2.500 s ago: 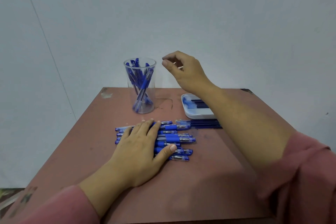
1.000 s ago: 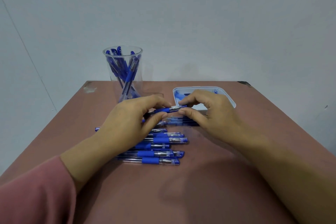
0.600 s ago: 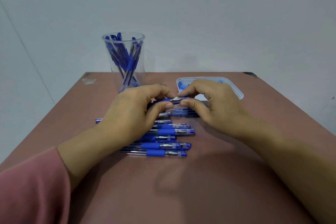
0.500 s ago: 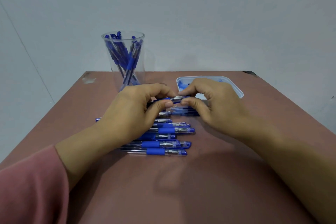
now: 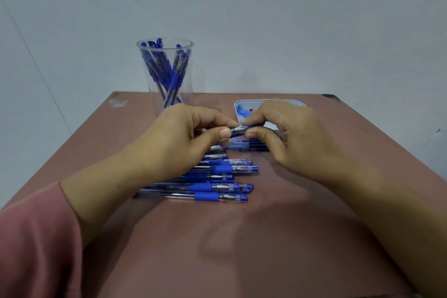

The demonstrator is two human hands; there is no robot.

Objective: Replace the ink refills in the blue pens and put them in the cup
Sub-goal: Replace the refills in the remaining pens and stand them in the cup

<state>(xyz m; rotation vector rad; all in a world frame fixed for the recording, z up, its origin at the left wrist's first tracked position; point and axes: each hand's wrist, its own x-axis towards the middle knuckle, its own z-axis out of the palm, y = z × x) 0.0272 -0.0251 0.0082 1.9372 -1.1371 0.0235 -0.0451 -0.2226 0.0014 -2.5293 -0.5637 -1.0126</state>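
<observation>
I hold one blue pen (image 5: pixel 237 130) level above the table between both hands. My left hand (image 5: pixel 179 143) grips its barrel with curled fingers and thumb. My right hand (image 5: pixel 287 138) pinches its tip end between thumb and fingers. Most of the pen is hidden inside my hands. Below them several blue pens (image 5: pixel 217 186) lie side by side in a row. A clear cup (image 5: pixel 167 75) at the back left stands upright with several blue pens in it. A few dark blue refills (image 5: pixel 251 146) lie on the table under my right hand.
A white tray (image 5: pixel 242 106) with blue items sits at the back, partly behind my right hand. The brown table (image 5: pixel 229 237) ends at a pale wall behind and drops off at the left and right edges.
My left hand lifted a pen from the row and my right hand came back from beside the cup to take its tip. Since then both hands have stayed on the pen, fingers shifting slightly.
</observation>
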